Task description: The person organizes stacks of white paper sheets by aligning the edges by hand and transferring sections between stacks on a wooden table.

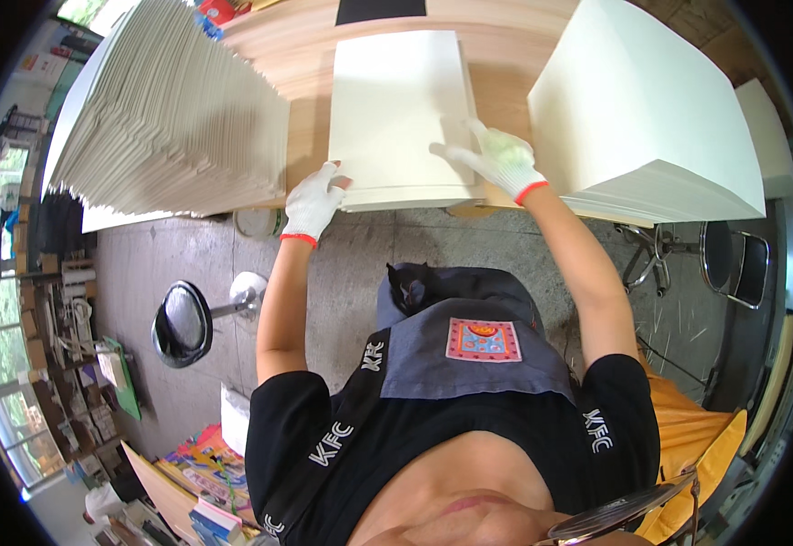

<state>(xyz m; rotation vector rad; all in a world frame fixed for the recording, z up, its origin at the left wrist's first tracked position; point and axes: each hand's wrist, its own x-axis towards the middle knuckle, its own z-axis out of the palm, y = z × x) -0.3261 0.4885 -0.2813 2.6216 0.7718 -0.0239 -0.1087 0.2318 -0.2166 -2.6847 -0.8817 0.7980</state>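
Note:
A low stack of cream-white paper sheets (396, 118) lies on the wooden table in front of me. My left hand (313, 204), in a white knit glove with a red cuff and bare fingertips, rests at the stack's near left corner. Its thumb and fingers are apart. Gloved the same way, my right hand (505, 164) is at the stack's right edge. Its fingers are spread and slightly blurred, with one reaching over the top sheet. Whether that finger touches the paper I cannot tell.
A tall pile of folded or layered sheets (178, 118) stands on the table's left. Another tall white paper stack (642, 118) stands on the right. A dark flat sheet (380, 9) lies at the far edge of the wooden table (310, 109). Below are a round stool (182, 323) and a chair (733, 264).

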